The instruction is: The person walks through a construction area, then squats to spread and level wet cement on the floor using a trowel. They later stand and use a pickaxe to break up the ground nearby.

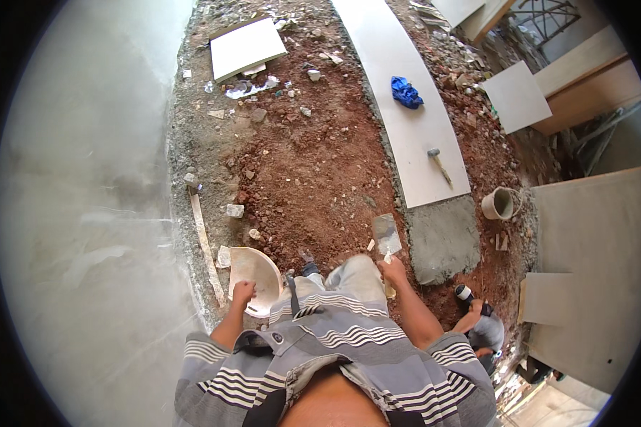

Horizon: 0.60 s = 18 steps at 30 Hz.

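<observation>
My left hand [243, 292] is closed in front of a pale, curved basin [265, 281] at my left. Whether its fingers grip the basin's rim or anything else is hidden. My right hand [392, 270] is wrapped round the handle of a trowel [386, 234]. The trowel's flat, rectangular blade is smeared with grey mortar and points ahead over the red soil. To its right lies a bed of wet grey mortar [445, 238]. A long row of white slabs [424, 135] begins at the far edge of that bed.
A hammer [439, 166] and a blue plastic bag [407, 92] lie on the slabs. A bucket [501, 203] stands right of the mortar. Near it, a co-worker [486, 329] crouches. Rubble covers the red soil [313, 171]. A white panel [248, 48] lies far left, beside smooth grey concrete [85, 213].
</observation>
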Tool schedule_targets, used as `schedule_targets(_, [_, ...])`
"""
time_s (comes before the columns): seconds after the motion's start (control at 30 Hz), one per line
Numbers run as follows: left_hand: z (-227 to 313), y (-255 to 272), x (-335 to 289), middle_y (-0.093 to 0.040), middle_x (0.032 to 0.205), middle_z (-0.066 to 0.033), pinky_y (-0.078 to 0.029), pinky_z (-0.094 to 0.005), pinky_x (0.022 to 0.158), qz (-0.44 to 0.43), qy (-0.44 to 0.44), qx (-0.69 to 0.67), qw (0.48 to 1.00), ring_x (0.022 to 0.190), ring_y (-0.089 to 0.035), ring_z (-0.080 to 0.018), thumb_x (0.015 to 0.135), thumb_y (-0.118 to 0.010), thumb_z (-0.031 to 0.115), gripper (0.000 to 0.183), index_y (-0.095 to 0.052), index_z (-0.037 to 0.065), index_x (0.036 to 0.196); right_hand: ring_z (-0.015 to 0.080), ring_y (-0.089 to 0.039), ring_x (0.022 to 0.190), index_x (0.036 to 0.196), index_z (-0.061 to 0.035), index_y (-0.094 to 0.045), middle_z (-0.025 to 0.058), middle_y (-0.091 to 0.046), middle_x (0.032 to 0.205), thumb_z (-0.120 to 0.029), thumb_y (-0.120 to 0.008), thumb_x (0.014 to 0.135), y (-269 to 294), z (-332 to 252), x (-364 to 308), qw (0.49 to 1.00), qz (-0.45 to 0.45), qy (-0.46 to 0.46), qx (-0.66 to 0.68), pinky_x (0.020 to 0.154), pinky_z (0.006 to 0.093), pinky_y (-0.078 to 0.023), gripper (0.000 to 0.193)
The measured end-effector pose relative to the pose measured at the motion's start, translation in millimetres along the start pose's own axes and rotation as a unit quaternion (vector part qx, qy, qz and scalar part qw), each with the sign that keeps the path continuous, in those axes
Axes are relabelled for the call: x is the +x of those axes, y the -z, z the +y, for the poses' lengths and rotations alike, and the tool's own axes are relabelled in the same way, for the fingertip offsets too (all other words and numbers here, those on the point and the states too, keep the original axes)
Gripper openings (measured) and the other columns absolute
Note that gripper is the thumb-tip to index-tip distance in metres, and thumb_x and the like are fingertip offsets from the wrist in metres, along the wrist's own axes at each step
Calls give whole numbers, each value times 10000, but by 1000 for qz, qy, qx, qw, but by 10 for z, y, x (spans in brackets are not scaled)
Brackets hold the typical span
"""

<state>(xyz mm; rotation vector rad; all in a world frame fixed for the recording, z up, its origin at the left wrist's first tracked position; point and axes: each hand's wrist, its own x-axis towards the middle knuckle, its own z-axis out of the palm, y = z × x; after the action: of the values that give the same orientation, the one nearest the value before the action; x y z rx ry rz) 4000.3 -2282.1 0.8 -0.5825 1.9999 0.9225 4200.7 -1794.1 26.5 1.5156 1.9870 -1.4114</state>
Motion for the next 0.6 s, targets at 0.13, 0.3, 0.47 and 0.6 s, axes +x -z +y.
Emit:
schedule_targets(0.13, [836, -214, 246, -648, 720, -93, -503, -291, 538, -9, -66, -39, 997, 588, -626, -161, 890, -676, 263, 275, -638, -5, 841, 392, -678, 861, 915, 5, -675, 223, -702, 889, -384, -696, 775, 49, 272, 212, 990, 85, 43, -102, 760, 478, -513, 414])
schedule_targets(0.3, [1985, -640, 512, -664, 735, -89, -522, -304, 588, -48, -146, 26, 988, 607, -645, -160, 911, -672, 312, 337, -651, -22, 867, 380, -683, 872, 982, -9, -691, 193, -721, 911, -417, -677, 813, 3, 644, 885, 992, 62, -70, -89, 780, 480, -522, 442])
schedule_targets(0.47, [2638, -756, 954, -686, 763, -99, -511, -329, 602, 18, -151, 205, 967, 644, -662, -174, 891, -674, 362, 381, -667, -19, 897, 270, -657, 657, 1066, -10, -675, 133, -696, 824, -269, -684, 837, 267, -414, 1822, 996, -23, -46, 66, 579, 412, -514, 346])
schedule_targets(0.6, [3185, -657, 1080, -661, 710, -67, -488, -305, 598, -30, -120, 83, 989, 630, -614, -143, 896, -659, 332, 328, -659, 13, 820, 192, -595, 581, 968, -30, -628, 74, -614, 709, -201, -629, 856, 647, -1921, 2417, 996, -55, 56, 52, 525, 356, -495, 205])
